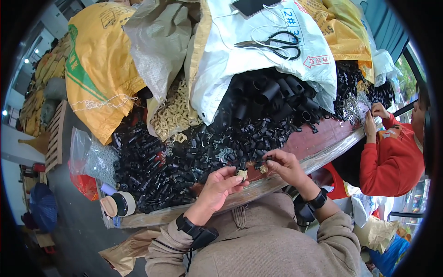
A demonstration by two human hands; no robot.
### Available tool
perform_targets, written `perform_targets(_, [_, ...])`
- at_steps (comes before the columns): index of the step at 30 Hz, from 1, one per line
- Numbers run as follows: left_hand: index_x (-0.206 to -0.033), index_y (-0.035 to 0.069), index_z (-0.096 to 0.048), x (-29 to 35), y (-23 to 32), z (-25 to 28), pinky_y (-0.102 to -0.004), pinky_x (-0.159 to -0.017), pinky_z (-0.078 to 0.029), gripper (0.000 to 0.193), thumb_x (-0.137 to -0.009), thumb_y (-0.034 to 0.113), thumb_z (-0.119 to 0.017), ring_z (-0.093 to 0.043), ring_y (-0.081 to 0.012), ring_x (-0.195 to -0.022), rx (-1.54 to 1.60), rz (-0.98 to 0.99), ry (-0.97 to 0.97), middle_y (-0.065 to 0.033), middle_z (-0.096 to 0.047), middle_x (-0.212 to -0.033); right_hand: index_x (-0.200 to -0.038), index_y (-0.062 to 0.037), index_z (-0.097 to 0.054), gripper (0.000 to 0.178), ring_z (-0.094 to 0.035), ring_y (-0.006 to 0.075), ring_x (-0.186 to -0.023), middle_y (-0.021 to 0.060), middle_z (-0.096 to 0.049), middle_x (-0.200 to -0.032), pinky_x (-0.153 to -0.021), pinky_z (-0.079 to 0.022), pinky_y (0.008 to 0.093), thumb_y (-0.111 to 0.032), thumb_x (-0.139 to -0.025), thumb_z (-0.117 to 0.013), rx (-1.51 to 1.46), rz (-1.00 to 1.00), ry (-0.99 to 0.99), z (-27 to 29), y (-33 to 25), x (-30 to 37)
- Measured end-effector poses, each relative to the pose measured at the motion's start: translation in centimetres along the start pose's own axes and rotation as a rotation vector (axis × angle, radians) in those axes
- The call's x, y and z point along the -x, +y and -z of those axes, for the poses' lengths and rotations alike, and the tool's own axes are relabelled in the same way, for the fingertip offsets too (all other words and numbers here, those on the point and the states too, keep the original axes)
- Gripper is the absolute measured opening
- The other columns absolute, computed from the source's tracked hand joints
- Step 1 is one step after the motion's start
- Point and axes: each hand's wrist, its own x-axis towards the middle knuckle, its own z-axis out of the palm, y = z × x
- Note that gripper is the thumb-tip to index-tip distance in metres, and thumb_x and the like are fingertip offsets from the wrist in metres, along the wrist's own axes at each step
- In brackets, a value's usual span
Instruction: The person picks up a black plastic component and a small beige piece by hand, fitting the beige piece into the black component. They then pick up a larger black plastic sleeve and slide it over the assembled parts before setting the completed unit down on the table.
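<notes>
Above the front edge of the table, my left hand [218, 185] pinches a small part with a black top and a cream-coloured piece [242, 174] on it. My right hand [287, 169], a little to the right, has thumb and fingers closed at a small dark piece; a small cream or brass-coloured bit [263, 169] shows just below the fingertips. Behind both hands spreads a heap of small black plastic parts [184, 166]. Beyond it, cream-coloured plastic pieces [173, 113] spill from a sack, and black tube-shaped pieces [267, 92] spill from a white sack [263, 51].
Black-handled scissors [277, 45], a phone [254, 5] and a white cable lie on the white sack. A yellow sack [104, 69] stands at the left. A round container [123, 204] sits at the front left corner. A co-worker in a red top [392, 159] handles small parts at the right.
</notes>
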Motion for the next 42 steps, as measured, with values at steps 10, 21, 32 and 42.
perform_targets(10, [-0.099, 0.0, -0.053, -1.1, 0.0, 0.0, -0.0258, -0.067, -0.05, 0.025, -0.076, 0.007, -0.06, -0.06, -0.0212, -0.081, 0.051, -0.051, 0.041, -0.0107, -0.059, -0.093, -0.103, -0.0016, -0.05, 0.023, -0.048, 0.0033, -0.07, -0.001, -0.051, -0.077, -0.062, -0.041, 0.0181, -0.01, -0.082, -0.055, -0.164, 0.104, -0.041, -2.8, -0.3, -0.9])
perform_targets(21, [-0.1, 0.0, -0.054, -2.5, -0.1, -0.4, -0.0265, -0.07, -0.05, 0.024, -0.078, 0.009, -0.059, -0.06, -0.0201, -0.081, 0.036, 0.031, 0.084, -0.0103, -0.059, -0.095, -0.098, -0.0006, -0.051, 0.017, -0.049, 0.0073, -0.069, 0.0018, -0.052, -0.078, -0.06, -0.04, 0.0211, -0.007, -0.082, -0.053, -0.039, 0.162, -0.025, -1.6, -0.9, -1.2])
perform_targets(32, [-0.109, 0.0, -0.05, -0.7, -0.7, -1.1, -0.025, -0.071, -0.048, 0.032, -0.079, 0.009, -0.058, -0.058, -0.0155, -0.083, -0.006, 0.029, 0.024, -0.0073, -0.057, -0.098, -0.091, -0.0005, -0.053, 0.013, -0.049, 0.0097, -0.068, 0.0035, -0.052, -0.08, -0.056, -0.038, 0.0223, -0.005, -0.079, -0.057, 0.227, 0.504, -0.171, -2.0, -1.7, -0.5])
perform_targets(42, [-0.113, 0.001, -0.049, -0.9, -0.7, -1.1, -0.0223, -0.071, -0.047, 0.036, -0.079, 0.009, -0.058, -0.057, -0.0126, -0.082, 0.006, 0.087, -0.013, -0.0051, -0.057, -0.097, -0.088, -0.0016, -0.057, 0.018, -0.05, 0.0145, -0.066, 0.0051, -0.053, -0.076, -0.054, -0.038, 0.0234, -0.009, -0.073, -0.063, 0.258, 0.476, 0.11, -3.3, -1.8, 0.0])
